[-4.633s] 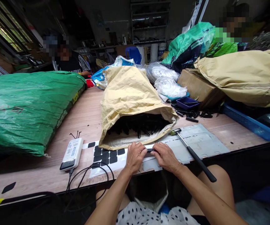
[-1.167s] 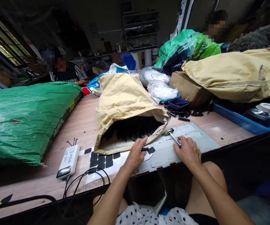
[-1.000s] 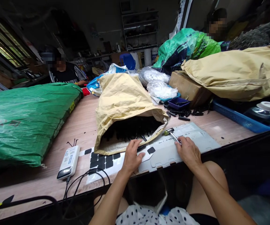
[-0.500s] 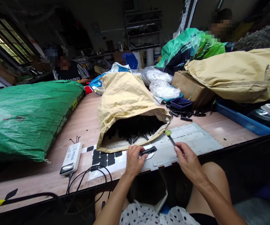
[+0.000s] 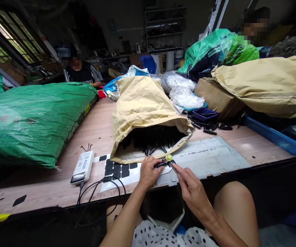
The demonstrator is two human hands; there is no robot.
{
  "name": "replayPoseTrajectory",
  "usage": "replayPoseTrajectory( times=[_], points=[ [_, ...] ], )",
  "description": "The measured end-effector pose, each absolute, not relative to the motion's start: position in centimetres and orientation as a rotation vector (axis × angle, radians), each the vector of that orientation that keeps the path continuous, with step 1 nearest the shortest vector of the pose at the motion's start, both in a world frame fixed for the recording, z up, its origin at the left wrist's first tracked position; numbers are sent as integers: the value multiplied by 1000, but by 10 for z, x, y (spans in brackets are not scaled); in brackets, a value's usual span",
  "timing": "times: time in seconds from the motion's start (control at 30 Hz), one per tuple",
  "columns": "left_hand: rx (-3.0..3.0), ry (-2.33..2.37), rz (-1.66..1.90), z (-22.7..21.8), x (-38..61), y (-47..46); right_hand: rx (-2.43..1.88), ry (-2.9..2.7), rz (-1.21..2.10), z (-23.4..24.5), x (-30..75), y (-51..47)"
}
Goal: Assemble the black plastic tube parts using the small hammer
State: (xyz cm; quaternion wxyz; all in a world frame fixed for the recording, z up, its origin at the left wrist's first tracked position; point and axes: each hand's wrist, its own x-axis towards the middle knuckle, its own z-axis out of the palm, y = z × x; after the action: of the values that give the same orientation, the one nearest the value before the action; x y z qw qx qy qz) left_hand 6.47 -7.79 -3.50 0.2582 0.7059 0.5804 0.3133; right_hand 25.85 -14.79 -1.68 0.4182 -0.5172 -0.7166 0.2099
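My left hand (image 5: 149,170) is closed on a slim black part (image 5: 161,164), holding it low over the table's front edge. My right hand (image 5: 193,187) grips the handle of a small hammer (image 5: 168,157) with a yellow-green round face. The hammer's head is at the far end of the black part; I cannot tell whether they touch. Just beyond my hands, a tan sack (image 5: 144,106) lies with its mouth towards me, and many black parts (image 5: 154,149) show inside it. A grey sheet (image 5: 209,156) lies under and right of the hands.
A white power bank (image 5: 83,166) with a black cable stands left, beside a sheet of black stickers (image 5: 117,169). Left lies a big green sack (image 5: 35,123). At right are loose black parts (image 5: 210,131), a purple tray (image 5: 205,114) and a blue basket (image 5: 273,135). Two people are farther back.
My right hand has brought the hammer left, to the black part in my left hand. My left hand stays near the same spot. The whole view has shifted slightly.
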Motion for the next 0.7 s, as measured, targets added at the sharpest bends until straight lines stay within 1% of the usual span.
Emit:
replayPoseTrajectory(
  times=[0.2,0.37,0.6,0.7],
  points=[
    [1890,1601,848,-32,66,-78,-1407,-1956,378,-25,252,-147],
    [1896,1575,881,-35,66,-78,-1391,-1848,364,-21,258,-144],
    [1919,1591,877,-34,67,-79,-1429,-1856,337,-26,263,-146],
    [1937,1586,872,-32,67,-80,-1476,-1787,269,-21,277,-139]
  ],
)
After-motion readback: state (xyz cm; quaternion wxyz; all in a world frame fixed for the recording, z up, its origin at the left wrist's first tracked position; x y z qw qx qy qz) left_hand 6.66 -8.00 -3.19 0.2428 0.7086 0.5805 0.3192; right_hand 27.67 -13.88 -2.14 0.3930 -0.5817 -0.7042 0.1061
